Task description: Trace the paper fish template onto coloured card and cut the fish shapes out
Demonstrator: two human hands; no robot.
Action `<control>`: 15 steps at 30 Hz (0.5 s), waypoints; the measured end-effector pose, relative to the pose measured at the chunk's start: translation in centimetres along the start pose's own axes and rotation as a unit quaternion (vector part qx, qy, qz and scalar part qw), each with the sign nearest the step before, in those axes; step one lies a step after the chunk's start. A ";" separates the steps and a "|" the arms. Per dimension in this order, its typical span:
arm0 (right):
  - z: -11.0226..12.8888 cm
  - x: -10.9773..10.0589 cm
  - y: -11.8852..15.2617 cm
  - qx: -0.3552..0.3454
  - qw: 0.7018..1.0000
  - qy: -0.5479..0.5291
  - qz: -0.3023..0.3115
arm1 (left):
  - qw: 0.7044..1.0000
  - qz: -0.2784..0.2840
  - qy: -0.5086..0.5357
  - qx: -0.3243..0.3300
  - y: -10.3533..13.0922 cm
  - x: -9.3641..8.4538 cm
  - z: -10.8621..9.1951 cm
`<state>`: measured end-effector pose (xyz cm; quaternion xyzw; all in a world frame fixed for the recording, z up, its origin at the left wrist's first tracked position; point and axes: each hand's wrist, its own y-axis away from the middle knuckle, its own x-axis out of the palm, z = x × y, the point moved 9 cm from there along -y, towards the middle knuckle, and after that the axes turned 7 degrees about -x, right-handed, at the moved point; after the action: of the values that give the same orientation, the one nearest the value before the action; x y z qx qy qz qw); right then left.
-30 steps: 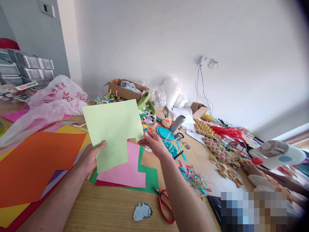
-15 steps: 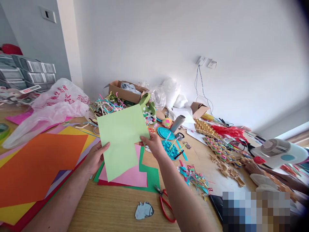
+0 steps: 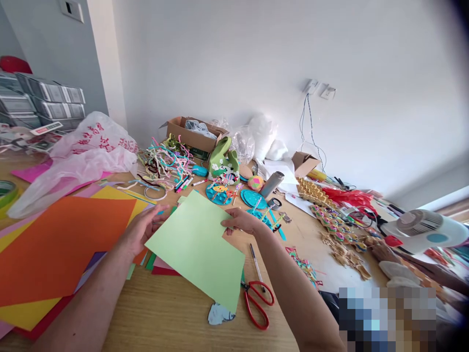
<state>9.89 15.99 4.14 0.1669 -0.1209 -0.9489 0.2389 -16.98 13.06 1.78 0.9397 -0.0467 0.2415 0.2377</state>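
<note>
A light green paper sheet (image 3: 200, 244) is pinched at its upper right edge by my right hand (image 3: 240, 222). My left hand (image 3: 142, 227) is beside the sheet's left corner, its fingers apart and nothing seen in them. Under the sheet, pink, red and green papers show a little. A grey paper fish (image 3: 219, 315) lies partly covered by the sheet's lower corner. Red-handled scissors (image 3: 258, 305) and a pen (image 3: 256, 259) rest to the right of it.
Orange paper (image 3: 69, 239) tops a coloured stack at left, near a plastic bag (image 3: 95, 146). Pipe cleaners (image 3: 164, 159), a green bag (image 3: 222, 161), a metal bottle (image 3: 273, 183) and paper scraps (image 3: 302, 266) lie beyond. At right is a fan (image 3: 425, 230), with a person's hand (image 3: 384, 254) near it.
The green sheet has turned and come lower, now overlapping the paper fish. My left hand has let go of it and moved up. The pen has come into view beside the scissors.
</note>
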 end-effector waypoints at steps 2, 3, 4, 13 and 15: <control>-0.9 0.3 -0.7 0.021 0.999 0.012 0.024 | 0.996 -0.004 -0.086 0.001 0.0 0.1 0.3; -1.2 0.5 -1.0 0.028 0.999 0.017 0.033 | 0.993 -0.004 -0.119 0.002 0.0 0.2 0.5; -1.5 0.6 -1.4 0.032 0.998 0.022 0.040 | 0.990 -0.002 -0.138 0.001 -0.1 0.3 0.7; -1.0 0.8 -2.5 0.017 0.997 0.049 0.054 | 0.988 -0.016 -0.150 -0.011 -0.4 0.1 1.1; -0.4 0.8 -2.4 0.008 0.997 0.054 0.053 | 0.987 -0.006 -0.161 -0.005 -0.2 0.6 1.0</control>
<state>8.40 17.61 2.87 0.2127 -0.1237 -0.9238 0.2934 -15.94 12.80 1.18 0.9653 -0.0804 0.0851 0.2335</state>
